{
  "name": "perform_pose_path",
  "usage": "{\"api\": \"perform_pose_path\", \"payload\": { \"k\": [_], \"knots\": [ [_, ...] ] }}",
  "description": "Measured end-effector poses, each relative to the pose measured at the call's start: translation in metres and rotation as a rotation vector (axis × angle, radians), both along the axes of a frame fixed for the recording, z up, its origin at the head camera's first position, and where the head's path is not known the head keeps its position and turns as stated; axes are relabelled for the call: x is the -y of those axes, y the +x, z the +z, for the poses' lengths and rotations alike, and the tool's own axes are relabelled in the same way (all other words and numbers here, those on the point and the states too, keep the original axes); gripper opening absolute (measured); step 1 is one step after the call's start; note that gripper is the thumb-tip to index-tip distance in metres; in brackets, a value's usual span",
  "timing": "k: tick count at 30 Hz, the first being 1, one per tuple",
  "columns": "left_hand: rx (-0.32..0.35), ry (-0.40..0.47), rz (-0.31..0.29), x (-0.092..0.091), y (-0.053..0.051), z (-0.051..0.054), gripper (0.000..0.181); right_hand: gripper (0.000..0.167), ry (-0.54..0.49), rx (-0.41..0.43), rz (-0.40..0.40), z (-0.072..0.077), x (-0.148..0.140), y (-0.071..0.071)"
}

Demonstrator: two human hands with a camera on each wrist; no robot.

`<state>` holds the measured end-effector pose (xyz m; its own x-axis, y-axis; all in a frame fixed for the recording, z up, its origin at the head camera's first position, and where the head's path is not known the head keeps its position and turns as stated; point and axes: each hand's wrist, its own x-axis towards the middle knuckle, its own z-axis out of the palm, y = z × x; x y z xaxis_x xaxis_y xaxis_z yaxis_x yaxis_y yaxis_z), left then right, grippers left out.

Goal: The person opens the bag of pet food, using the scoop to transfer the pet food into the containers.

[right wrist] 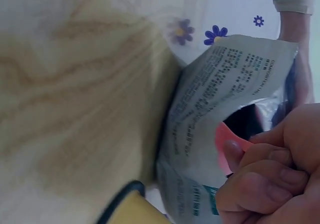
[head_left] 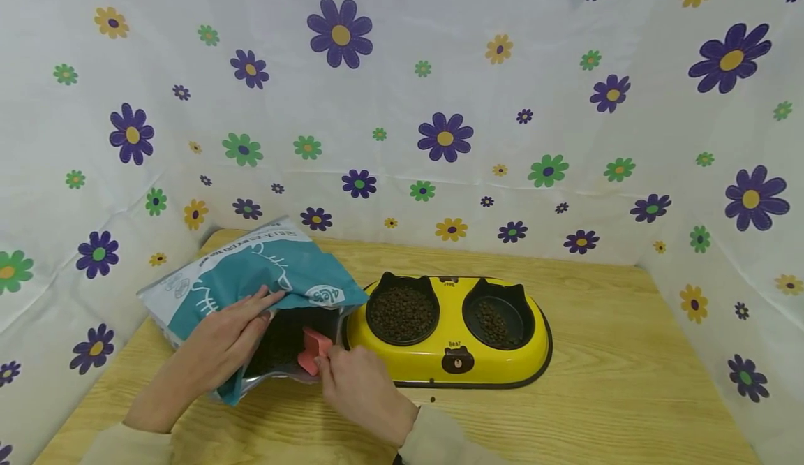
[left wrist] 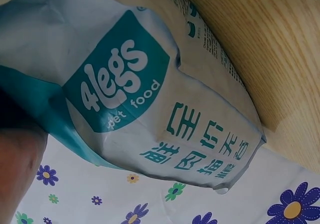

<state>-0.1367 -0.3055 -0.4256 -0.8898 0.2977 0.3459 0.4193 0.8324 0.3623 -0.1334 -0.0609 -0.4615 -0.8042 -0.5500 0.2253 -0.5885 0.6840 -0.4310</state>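
A teal and white pet food bag (head_left: 251,269) lies on its side with its mouth facing the person. My left hand (head_left: 229,343) holds the upper rim of that mouth; its thumb is hidden. In the left wrist view the bag's printed face (left wrist: 150,109) fills the middle, with only part of the hand showing. A pink scoop (head_left: 314,350) sits at the bag's opening, its handle gripped by my right hand (head_left: 364,388). The right wrist view shows curled fingers round the scoop (right wrist: 227,144). What the scoop holds cannot be seen.
Right of the bag stands a yellow double feeder (head_left: 408,364). Its left black bowl (head_left: 402,311) holds much brown kibble, the right bowl (head_left: 518,308) a small heap. A stray kibble piece (head_left: 433,399) lies on the wooden table (head_left: 603,395). A flowered cloth (head_left: 402,88) surrounds the table.
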Motion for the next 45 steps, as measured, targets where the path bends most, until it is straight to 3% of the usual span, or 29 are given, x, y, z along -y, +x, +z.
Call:
{"api": "perform_pose_path", "payload": {
  "k": [6,17,24,29,34,41,45],
  "knots": [
    [-0.031,-0.009,0.005,0.000,-0.002,-0.002,0.039,0.035,-0.116,0.117,-0.003,-0.008,0.005,-0.003],
    [-0.002,-0.009,0.005,0.000,0.000,-0.002,0.039,0.035,-0.206,0.156,-0.038,-0.020,0.011,-0.003],
    [-0.002,-0.010,0.004,0.000,-0.001,-0.002,0.039,0.034,-0.159,0.115,-0.052,-0.021,0.018,0.002],
    [-0.020,-0.022,0.008,0.000,-0.002,-0.003,0.039,0.035,-0.184,0.151,-0.079,-0.021,0.024,0.005],
    [-0.015,-0.014,0.006,-0.001,-0.002,-0.002,0.039,0.037,-0.327,0.237,-0.062,-0.026,0.024,0.003],
    [0.005,-0.007,0.004,-0.002,-0.001,-0.002,0.039,0.042,-0.585,0.440,-0.080,-0.033,0.018,0.001],
    [-0.001,-0.009,0.006,-0.002,-0.001,-0.003,0.039,0.043,-0.589,0.453,-0.084,-0.031,0.018,0.001]
  ]
}}
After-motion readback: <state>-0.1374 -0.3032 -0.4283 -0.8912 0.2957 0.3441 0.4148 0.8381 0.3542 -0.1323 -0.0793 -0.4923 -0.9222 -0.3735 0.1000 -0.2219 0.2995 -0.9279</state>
